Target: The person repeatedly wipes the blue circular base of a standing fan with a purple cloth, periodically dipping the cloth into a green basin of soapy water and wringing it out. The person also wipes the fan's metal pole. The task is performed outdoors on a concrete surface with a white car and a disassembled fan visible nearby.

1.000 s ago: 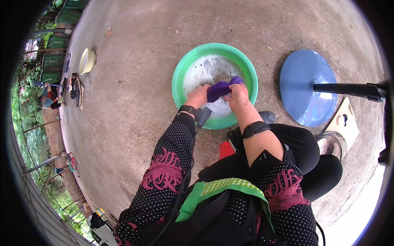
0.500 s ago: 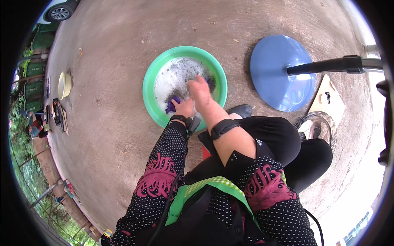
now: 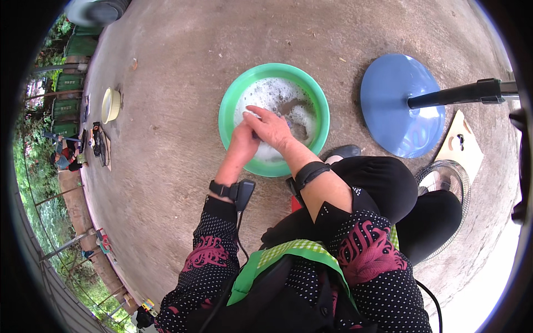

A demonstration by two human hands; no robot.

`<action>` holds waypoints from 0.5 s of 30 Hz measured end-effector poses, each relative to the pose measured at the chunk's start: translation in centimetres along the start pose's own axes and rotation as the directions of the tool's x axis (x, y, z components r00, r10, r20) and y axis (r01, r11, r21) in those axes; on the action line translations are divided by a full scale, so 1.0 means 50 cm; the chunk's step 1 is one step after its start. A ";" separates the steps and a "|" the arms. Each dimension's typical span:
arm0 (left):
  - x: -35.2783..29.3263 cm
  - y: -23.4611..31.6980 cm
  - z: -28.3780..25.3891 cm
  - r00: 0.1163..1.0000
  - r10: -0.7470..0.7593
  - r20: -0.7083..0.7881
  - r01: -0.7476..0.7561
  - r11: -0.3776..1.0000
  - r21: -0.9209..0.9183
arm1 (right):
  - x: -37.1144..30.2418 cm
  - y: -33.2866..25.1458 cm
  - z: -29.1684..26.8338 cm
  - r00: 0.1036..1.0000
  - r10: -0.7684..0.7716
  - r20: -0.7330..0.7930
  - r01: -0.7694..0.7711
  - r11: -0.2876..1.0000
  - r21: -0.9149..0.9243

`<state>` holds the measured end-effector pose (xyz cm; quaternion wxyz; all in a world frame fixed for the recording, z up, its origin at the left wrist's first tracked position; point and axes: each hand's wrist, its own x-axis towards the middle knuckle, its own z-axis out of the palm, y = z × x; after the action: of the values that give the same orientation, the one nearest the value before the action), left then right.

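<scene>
A round green basin [image 3: 323, 119] stands on the ground in front of me, holding soapy water with white foam [image 3: 273, 91]. Over its near left part my two hands come together. My left hand [image 3: 243, 143] is closed, its fingers partly hidden under the other hand. Curled over it from the right is my right hand [image 3: 268, 127], also closed. Between them a small bit of purple cloth [image 3: 255, 135] shows; most of the cloth is covered by my fingers, and its full shape cannot be made out.
To the right stands a blue round base [image 3: 397, 105] with a dark pole [image 3: 455, 95]. A fan cage [image 3: 444, 180] and a pale board [image 3: 462, 145] lie beside my knees. A cream tub [image 3: 111, 105] and dark items [image 3: 101, 145] sit at the far left.
My left hand has moved up to meet the right, and the purple cloth it held is now mostly hidden between them. The whole view has shifted, so the basin appears further right.
</scene>
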<state>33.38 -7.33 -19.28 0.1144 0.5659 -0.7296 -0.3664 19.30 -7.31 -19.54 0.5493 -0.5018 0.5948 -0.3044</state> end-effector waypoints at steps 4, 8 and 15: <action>-0.035 0.083 -0.072 0.963 0.055 -0.265 -0.139 0.941 -0.310 | -0.017 -0.055 -0.010 0.976 -0.219 -0.015 0.218 0.955 0.203; -0.057 0.112 -0.123 0.962 0.061 -0.268 -0.193 0.844 -0.500 | -0.027 -0.088 -0.021 0.966 -0.254 -0.041 0.254 0.913 0.319; -0.064 0.135 -0.170 0.890 -0.054 -0.453 -0.375 0.479 -0.794 | -0.013 -0.062 -0.020 0.989 -0.145 0.001 0.127 0.875 0.466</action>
<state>34.39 -7.26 -8.01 0.5703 0.4219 -0.4541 -0.5390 19.08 -7.84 -16.27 0.6414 -0.4016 0.4578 -0.4667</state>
